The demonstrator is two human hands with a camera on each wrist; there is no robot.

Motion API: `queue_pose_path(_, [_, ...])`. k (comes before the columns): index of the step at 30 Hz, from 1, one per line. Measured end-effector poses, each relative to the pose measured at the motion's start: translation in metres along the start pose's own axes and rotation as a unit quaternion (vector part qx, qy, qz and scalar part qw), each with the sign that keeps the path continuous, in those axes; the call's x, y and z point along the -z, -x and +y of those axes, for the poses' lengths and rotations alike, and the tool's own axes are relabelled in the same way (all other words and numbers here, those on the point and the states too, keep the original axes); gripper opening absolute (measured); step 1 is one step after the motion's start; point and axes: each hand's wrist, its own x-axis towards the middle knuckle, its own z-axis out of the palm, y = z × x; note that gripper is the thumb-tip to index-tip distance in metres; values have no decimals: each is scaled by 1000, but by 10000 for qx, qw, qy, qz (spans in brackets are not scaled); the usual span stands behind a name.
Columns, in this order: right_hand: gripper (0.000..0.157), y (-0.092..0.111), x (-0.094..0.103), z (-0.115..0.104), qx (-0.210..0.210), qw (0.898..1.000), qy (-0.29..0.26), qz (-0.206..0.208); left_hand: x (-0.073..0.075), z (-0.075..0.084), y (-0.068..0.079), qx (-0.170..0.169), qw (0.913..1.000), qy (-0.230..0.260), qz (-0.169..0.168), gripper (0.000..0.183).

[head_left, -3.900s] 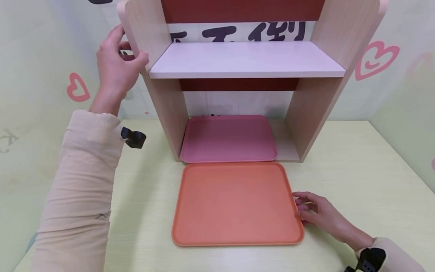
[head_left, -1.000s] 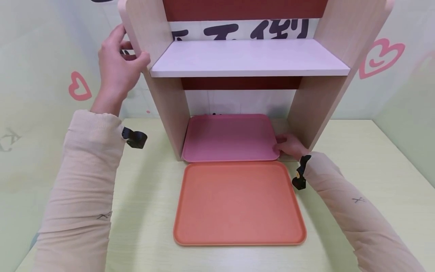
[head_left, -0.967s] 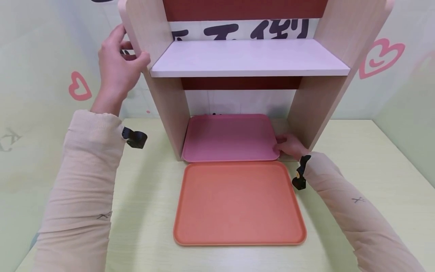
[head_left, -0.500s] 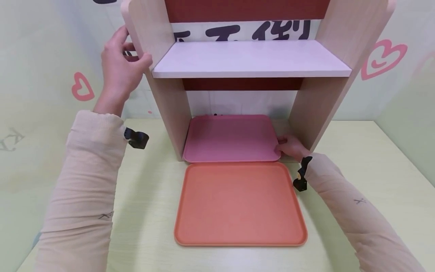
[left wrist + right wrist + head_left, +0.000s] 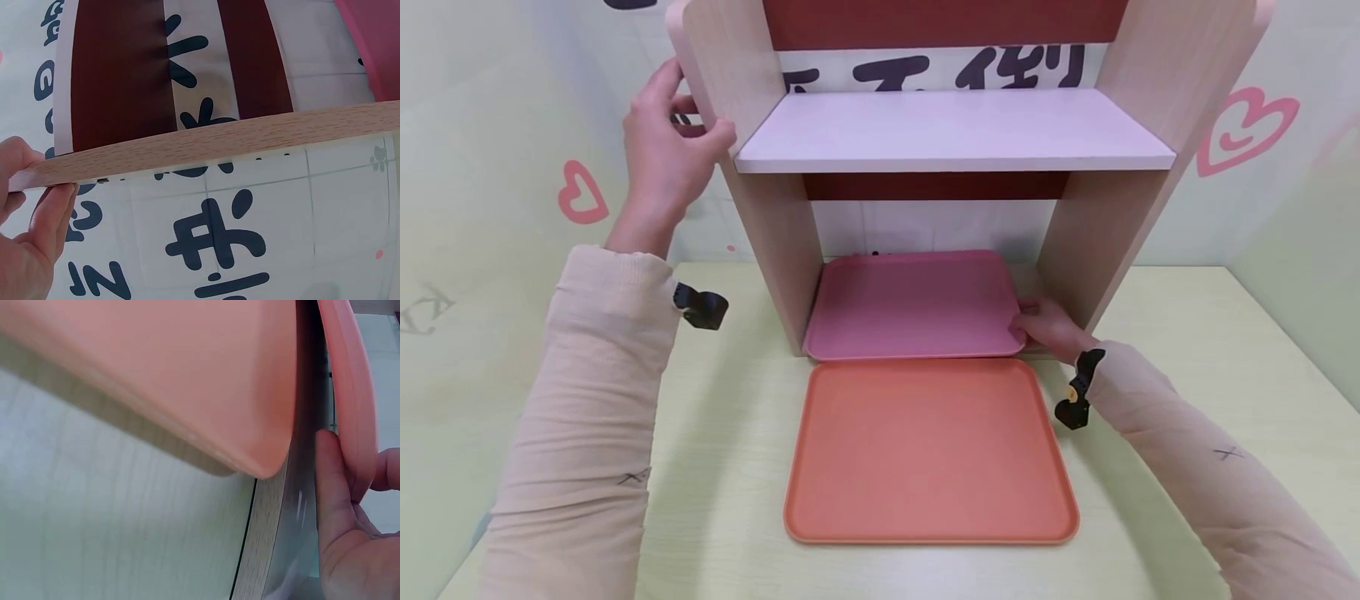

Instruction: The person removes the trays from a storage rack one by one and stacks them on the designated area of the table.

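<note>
You have the pink tray [image 5: 917, 304] by its right edge, inside the shelf unit [image 5: 1138, 242]
The step in hand looks like handling this tray, which sits under the white shelf [image 5: 955, 129] with its right side tipped up off the base; the next move likely calls for a firm pinch, the unit steadied, and care near the orange tray [image 5: 928, 450] just in front; your right hand [image 5: 1051, 327] pinches the rim between its digits, parted only by the tray's thickness, while your left hand [image 5: 666, 150] grips the front edge of the unit's left upright [image 5: 737, 67], thumb and fingers on opposite sides of the board
</note>
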Motion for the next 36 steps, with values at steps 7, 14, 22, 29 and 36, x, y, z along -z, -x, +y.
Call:
queue_pose_path(7, [42, 7, -1, -2, -143, 9978, -646, -101, 0, -1, 0, -30, 10000, -63, -11, 51])
queue_pose_path(14, [45, 13, -3, -2, -410, 9889, -1402, -262, 1, -2, 0, -37, 10000, -80, -4, 52])
queue_pose_path(22, [45, 25, -6, -6, -613, 9612, -2646, -477, 2, -2, 0, -25, 9999, -98, -4, 52])
queue_pose_path(29, [42, 37, -9, -1, -424, 9597, -2756, -362, 2, -1, 0, -45, 10000, -33, -18, 51])
queue_pose_path(36, [44, 50, -9, 3, -442, 9573, -2852, -168, 2, -2, 0, -53, 10000, -2, -13, 51])
